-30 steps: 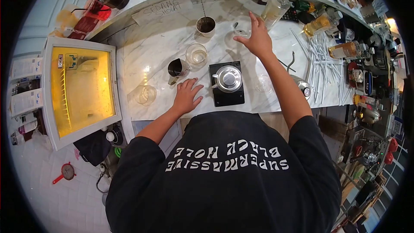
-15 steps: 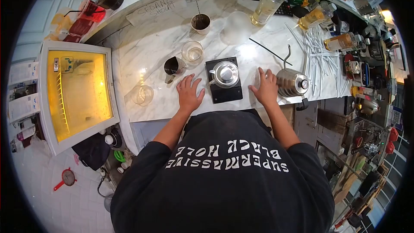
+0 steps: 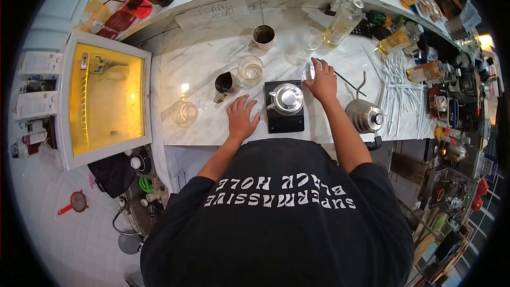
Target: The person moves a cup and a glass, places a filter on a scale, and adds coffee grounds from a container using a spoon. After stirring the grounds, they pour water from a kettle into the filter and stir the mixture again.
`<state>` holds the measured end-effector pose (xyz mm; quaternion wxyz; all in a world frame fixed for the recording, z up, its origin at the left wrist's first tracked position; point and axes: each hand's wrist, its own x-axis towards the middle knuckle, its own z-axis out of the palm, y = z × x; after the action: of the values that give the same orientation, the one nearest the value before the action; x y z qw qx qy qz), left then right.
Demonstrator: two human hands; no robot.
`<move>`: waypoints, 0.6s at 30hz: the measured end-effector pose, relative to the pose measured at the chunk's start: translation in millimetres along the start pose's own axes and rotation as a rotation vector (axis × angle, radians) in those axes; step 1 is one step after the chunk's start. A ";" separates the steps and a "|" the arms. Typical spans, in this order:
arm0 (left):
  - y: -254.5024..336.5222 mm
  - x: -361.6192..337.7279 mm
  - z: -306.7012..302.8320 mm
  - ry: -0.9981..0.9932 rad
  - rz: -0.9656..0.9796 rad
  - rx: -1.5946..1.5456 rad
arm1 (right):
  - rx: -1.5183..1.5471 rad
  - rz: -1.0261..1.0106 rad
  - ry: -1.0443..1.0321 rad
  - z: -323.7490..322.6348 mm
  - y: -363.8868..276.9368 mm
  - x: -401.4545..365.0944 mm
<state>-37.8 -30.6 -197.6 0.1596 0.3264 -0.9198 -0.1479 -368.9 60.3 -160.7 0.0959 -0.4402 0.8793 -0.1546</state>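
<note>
My right hand [image 3: 323, 82] is closed around a small clear glass [image 3: 308, 73], right of and beyond a black scale [image 3: 286, 123]. On the scale sits a pot with a shiny metal lid [image 3: 288, 98]. My left hand [image 3: 243, 118] rests on the counter with its fingers apart, left of the scale and holding nothing. Just beyond it stand a dark-lined jug [image 3: 227, 83] and a clear glass [image 3: 251, 69]. A steel gooseneck kettle [image 3: 365, 115] is to the right of my right forearm.
Another empty glass [image 3: 184, 113] stands far left, near a yellow-lit fridge [image 3: 109, 101]. A cup with a long spoon [image 3: 263, 36] is at the back. Bottles [image 3: 343, 23] and a pile of wrapped straws [image 3: 399, 87] occupy the right side, beside a black straw [image 3: 350, 84].
My right hand has moved away from me across the counter with the small glass. My left hand stays by the scale. The whole view has shifted slightly.
</note>
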 end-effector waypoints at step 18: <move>2.5 -0.5 0.5 0.039 -0.015 -0.001 | 0.485 -0.430 0.000 -121.4 -82.4 -95.3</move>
<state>-39.0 -28.3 -197.2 0.1765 0.3361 -0.9139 -0.1434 -288.0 113.2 -14.9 0.1630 -0.5803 0.7034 -0.3766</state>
